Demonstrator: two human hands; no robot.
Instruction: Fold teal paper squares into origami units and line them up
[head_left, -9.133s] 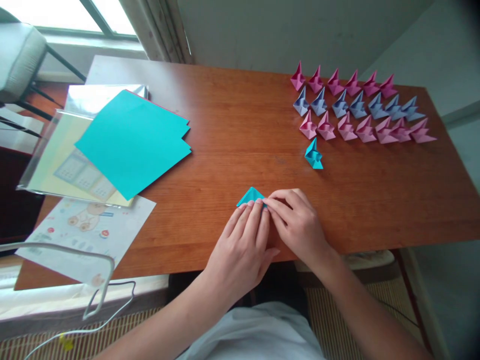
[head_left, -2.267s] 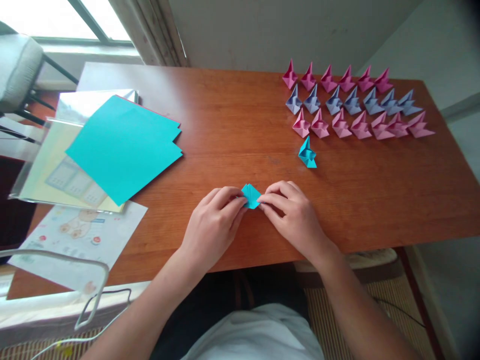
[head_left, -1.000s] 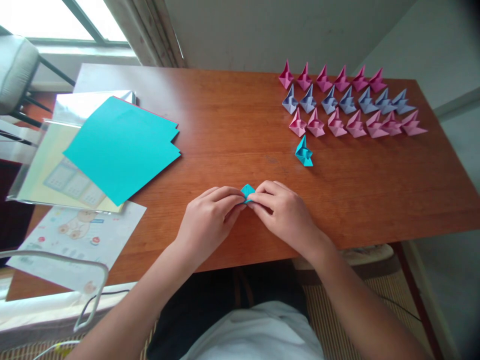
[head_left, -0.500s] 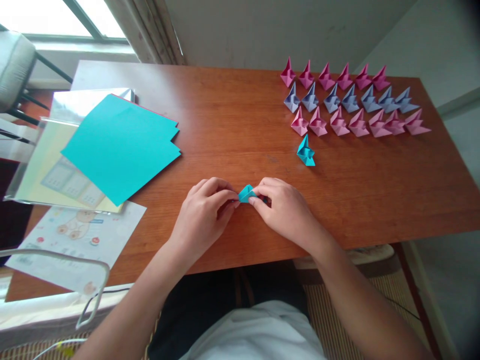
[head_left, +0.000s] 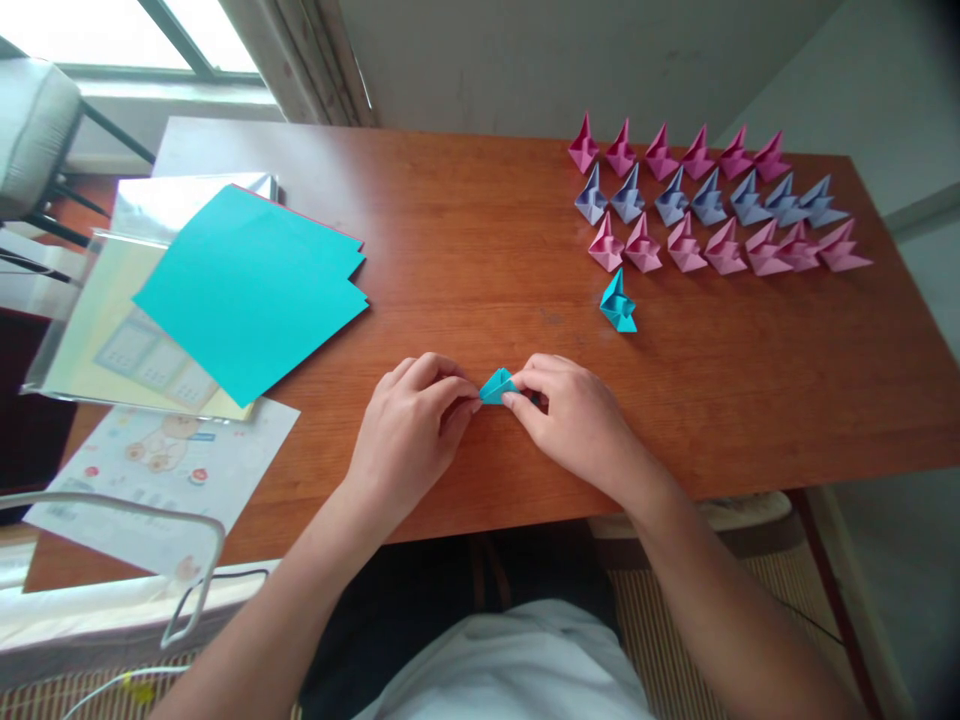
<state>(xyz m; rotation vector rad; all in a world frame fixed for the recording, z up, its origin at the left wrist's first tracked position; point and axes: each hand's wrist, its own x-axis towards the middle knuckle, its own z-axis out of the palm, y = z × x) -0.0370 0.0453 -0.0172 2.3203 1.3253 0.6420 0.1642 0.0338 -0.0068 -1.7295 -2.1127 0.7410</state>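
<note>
A small folded piece of turquoise paper (head_left: 497,386) is held just above the wooden table, near its front edge. My left hand (head_left: 412,420) pinches its left corner between thumb and forefinger. The right end is gripped by my right hand (head_left: 570,415), whose fingertips hide part of the folds. Beyond my right hand stands a finished-looking turquoise origami figure (head_left: 618,303) with a pointed tip and a small hollow in its middle.
Rows of dark pink (head_left: 661,155), lilac (head_left: 672,198) and light pink origami figures (head_left: 686,245) line the back right. Turquoise sheets (head_left: 251,295) lie at left over a clear plastic packet (head_left: 64,350). A printed sheet (head_left: 161,480) and white metal bar (head_left: 135,510) are front left.
The whole view has shifted slightly, so the table's things appear a little further right. Both hands keep their pinch on the folded paper, whose visible face looks slightly more pointed.
</note>
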